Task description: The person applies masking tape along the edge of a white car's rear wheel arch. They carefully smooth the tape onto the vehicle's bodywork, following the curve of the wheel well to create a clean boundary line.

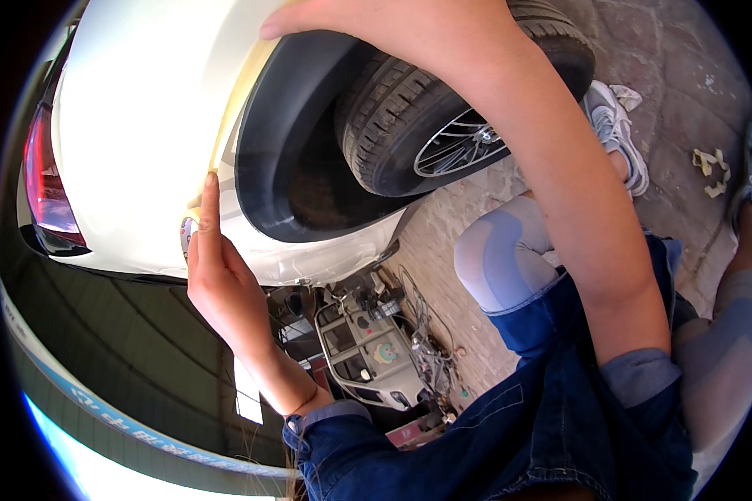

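Masking tape (244,82), a pale yellow strip, runs along the white body panel (150,108) of a car, just beside the rim of its wheel arch (280,142). A person's left hand (219,271) sets an outstretched index fingertip on the strip's lower end, the other fingers curled in on a tape roll (187,237) beside the panel. The right hand (334,12), its arm reaching across the wheel, rests a fingertip near the strip's upper end; the rest of that hand meets the picture's top edge, and whether its fingers are apart or together cannot be told. Inside the arch sits a black tire (397,125) around a spoked rim. At the panel's far left edge glows a red tail light (46,175). Below the panel's lower edge, a small white vehicle (372,351) stands amid clutter. Crumpled pale scraps (712,171) lie on the paved floor (673,92) between the person's two sneakers (617,138), beyond knees in pale leggings and rolled denim.
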`<state>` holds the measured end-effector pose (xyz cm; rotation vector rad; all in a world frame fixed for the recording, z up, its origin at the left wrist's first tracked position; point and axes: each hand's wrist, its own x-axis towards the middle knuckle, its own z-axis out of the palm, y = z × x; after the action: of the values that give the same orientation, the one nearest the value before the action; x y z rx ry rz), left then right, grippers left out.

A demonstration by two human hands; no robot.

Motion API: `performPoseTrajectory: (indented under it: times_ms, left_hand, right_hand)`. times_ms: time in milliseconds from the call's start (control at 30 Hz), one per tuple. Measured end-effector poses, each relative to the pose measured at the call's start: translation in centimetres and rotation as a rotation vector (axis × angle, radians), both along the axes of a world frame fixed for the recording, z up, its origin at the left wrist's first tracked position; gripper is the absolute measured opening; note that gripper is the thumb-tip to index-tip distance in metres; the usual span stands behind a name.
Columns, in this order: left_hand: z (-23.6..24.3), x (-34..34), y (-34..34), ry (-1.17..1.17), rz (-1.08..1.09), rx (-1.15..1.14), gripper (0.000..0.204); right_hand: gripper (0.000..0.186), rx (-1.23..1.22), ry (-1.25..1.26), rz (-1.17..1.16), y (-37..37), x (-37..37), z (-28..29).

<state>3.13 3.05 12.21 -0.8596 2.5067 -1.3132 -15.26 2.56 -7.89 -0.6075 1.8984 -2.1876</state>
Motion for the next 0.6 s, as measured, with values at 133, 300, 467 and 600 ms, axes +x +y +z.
performPoseTrajectory:
  times_ms: [133,300,467,600]
  left_hand:
    - [-0.1,0.5,-0.3,0.05,-0.042,0.033,0.058]
    - [0.0,0.1,-0.9,0.038,-0.124,0.023,0.057]
    - [-0.2,0.5,-0.6,0.057,-0.068,0.045,0.057]
    - [-0.2,0.5,-0.6,0.042,-0.069,0.041,0.057]
  right_hand:
    - [0.064,-0.074,0.036,-0.029,-0.5,0.3,-0.8]
    - [0.063,-0.093,0.01,-0.083,-0.7,0.2,-1.0]
    - [0.064,-0.087,0.036,-0.079,-0.9,0.5,-1.1]
    - [0.066,-0.022,0.027,-0.062,-0.6,0.5,-0.5]
